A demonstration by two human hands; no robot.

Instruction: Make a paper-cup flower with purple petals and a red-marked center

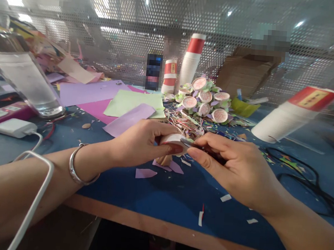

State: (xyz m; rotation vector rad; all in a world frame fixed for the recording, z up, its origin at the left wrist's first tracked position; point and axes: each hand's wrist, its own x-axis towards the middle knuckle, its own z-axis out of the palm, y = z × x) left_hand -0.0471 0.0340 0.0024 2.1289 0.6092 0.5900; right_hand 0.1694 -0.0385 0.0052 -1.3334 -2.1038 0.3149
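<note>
My left hand (144, 142) is closed around a cut paper cup (174, 139), white with a red band, held just above the table. My right hand (233, 165) grips what looks like a pair of scissors; a grey metal blade (186, 142) shows at the cup's edge, and the handles are mostly hidden by my fingers. Below the cup lie purple paper pieces (146, 173) with pointed ends. Behind my hands is a pile of cut cup bottoms (205, 97) with green and purple paper about them.
Stacked paper cups (191, 61) stand at the back; another stack (295, 112) leans at right. Coloured paper sheets (135, 103) lie behind my left hand. At left are a glass of water (34, 80) and a white charger (15, 127); its cable crosses my forearm. Black cables (304, 174) lie at right.
</note>
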